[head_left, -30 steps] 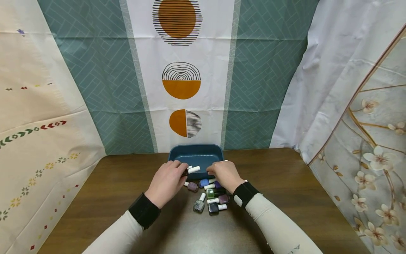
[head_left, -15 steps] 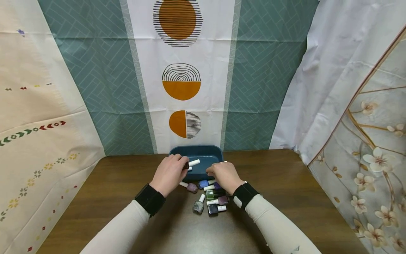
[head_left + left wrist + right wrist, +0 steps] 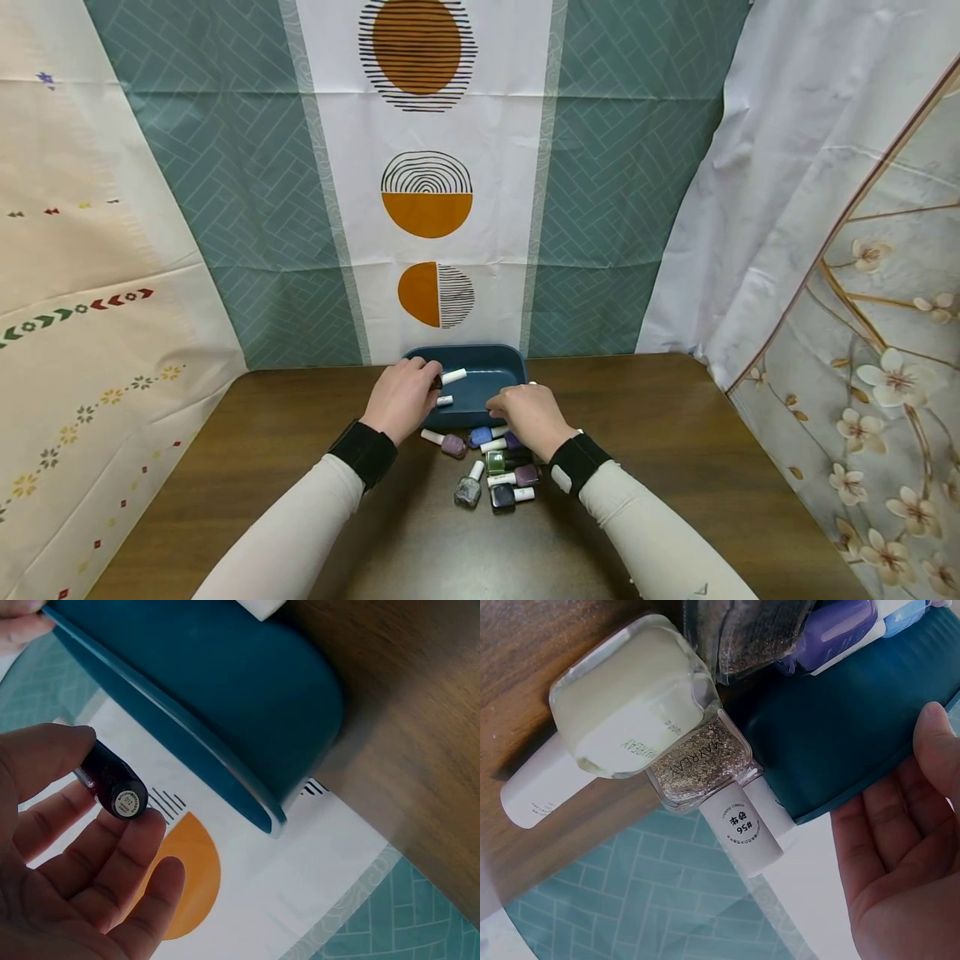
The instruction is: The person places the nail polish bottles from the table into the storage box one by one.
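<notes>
My left hand (image 3: 402, 396) pinches a dark nail polish bottle (image 3: 112, 780) between thumb and fingers, with its white cap (image 3: 453, 376) pointing right over the left part of a blue plastic bin (image 3: 487, 383). A round label shows on the bottle's base in the left wrist view. Just below it, another white cap (image 3: 445, 401) lies inside the bin, its bottle hidden by the hand. My right hand (image 3: 527, 412) holds the bin's near right rim, thumb on one side and fingers (image 3: 885, 817) on the other.
Several nail polish bottles lie on the wooden table before the bin: mauve (image 3: 453, 446), blue (image 3: 480, 436), green (image 3: 496, 461), glittery grey (image 3: 468, 492) and black (image 3: 502, 498). Beside the bin are a pale bottle (image 3: 630, 697) and a gold glitter one (image 3: 705, 761). Fabric (image 3: 600, 250) hangs behind.
My left hand has moved forward over the bin, carrying the dark nail polish bottle. The mauve bottle on the table has come into fuller view. My right hand has stayed at the rim.
</notes>
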The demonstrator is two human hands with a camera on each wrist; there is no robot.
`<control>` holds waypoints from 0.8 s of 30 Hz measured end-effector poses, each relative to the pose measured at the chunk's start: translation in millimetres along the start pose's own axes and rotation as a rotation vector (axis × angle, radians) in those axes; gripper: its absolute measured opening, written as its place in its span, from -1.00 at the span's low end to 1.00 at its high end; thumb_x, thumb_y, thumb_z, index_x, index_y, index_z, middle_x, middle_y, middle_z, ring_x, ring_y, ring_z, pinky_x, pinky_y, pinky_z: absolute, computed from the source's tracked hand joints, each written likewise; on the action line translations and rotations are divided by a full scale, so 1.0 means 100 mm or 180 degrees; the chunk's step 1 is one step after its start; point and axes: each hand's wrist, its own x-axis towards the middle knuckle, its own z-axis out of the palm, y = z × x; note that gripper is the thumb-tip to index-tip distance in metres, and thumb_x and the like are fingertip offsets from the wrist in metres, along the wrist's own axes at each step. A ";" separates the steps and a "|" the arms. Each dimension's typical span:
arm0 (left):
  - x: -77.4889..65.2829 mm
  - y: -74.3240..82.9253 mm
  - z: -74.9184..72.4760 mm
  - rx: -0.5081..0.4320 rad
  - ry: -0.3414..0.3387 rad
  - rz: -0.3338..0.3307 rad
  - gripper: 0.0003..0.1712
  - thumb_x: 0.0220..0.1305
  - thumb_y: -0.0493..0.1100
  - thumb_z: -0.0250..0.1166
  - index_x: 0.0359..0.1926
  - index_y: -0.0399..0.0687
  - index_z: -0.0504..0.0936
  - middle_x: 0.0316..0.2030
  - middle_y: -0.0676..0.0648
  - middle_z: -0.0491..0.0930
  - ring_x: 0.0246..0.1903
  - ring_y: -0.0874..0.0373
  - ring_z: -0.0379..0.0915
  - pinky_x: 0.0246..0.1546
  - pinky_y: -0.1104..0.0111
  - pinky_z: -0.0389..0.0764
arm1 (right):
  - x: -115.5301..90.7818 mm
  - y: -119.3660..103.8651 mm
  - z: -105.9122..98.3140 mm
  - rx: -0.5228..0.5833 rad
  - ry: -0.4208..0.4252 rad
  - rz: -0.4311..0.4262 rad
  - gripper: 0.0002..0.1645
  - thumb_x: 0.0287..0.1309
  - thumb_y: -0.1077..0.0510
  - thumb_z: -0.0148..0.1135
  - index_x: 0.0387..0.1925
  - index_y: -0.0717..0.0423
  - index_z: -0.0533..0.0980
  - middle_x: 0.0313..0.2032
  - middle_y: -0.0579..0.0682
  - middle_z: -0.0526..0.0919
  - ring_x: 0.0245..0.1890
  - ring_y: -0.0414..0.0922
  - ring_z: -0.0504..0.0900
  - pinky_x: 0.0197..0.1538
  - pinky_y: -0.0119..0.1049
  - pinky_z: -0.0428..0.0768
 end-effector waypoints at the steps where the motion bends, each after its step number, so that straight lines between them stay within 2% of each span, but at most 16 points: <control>1: 0.01 0.00 0.01 0.0013 0.0015 0.0007 -0.79 0.34 -0.30 0.60 -0.09 -0.17 0.73 -0.33 -0.09 0.64 -0.33 -0.06 0.52 -0.24 0.14 0.64 | 0.00 0.00 0.01 -0.0002 0.0006 0.0000 -0.75 0.36 0.32 0.51 -0.02 0.01 0.86 -0.16 -0.11 0.88 -0.10 -0.12 0.84 -0.06 -0.06 0.78; 5: 0.03 -0.01 0.02 0.0030 0.0027 0.0004 -0.78 0.33 -0.31 0.60 -0.10 -0.18 0.74 -0.33 -0.10 0.65 -0.33 -0.07 0.54 -0.25 0.13 0.66 | 0.00 0.01 0.01 0.0036 0.0010 0.0010 -0.75 0.38 0.33 0.48 -0.02 0.02 0.86 -0.16 -0.11 0.88 -0.10 -0.11 0.84 -0.04 -0.06 0.78; 11: 0.07 -0.01 0.03 0.0066 -0.0110 -0.0095 -0.78 0.34 -0.29 0.60 -0.08 -0.16 0.73 -0.31 -0.11 0.66 -0.31 -0.08 0.52 -0.24 0.13 0.66 | 0.00 0.00 -0.01 0.0034 0.0000 0.0029 -0.75 0.37 0.32 0.50 0.00 0.02 0.86 -0.14 -0.10 0.88 -0.09 -0.11 0.84 -0.04 -0.06 0.78; 19: 0.14 -0.07 0.12 0.0208 -0.0273 -0.0210 -0.72 0.31 -0.26 0.64 -0.02 -0.15 0.76 -0.23 -0.14 0.71 -0.26 -0.09 0.55 -0.18 0.10 0.71 | 0.00 -0.01 0.00 -0.0064 0.0007 0.0045 -0.76 0.39 0.32 0.48 -0.03 -0.01 0.87 -0.16 -0.14 0.88 -0.11 -0.14 0.84 -0.08 -0.10 0.78; 24: 0.18 -0.12 0.18 0.0244 -0.0361 -0.0288 -0.70 0.32 -0.24 0.63 -0.01 -0.16 0.75 -0.22 -0.14 0.71 -0.25 -0.10 0.55 -0.16 0.08 0.71 | -0.01 -0.03 -0.01 0.0058 0.0005 0.0025 -0.75 0.41 0.36 0.43 -0.03 0.04 0.86 -0.17 -0.11 0.88 -0.11 -0.12 0.85 -0.07 -0.07 0.78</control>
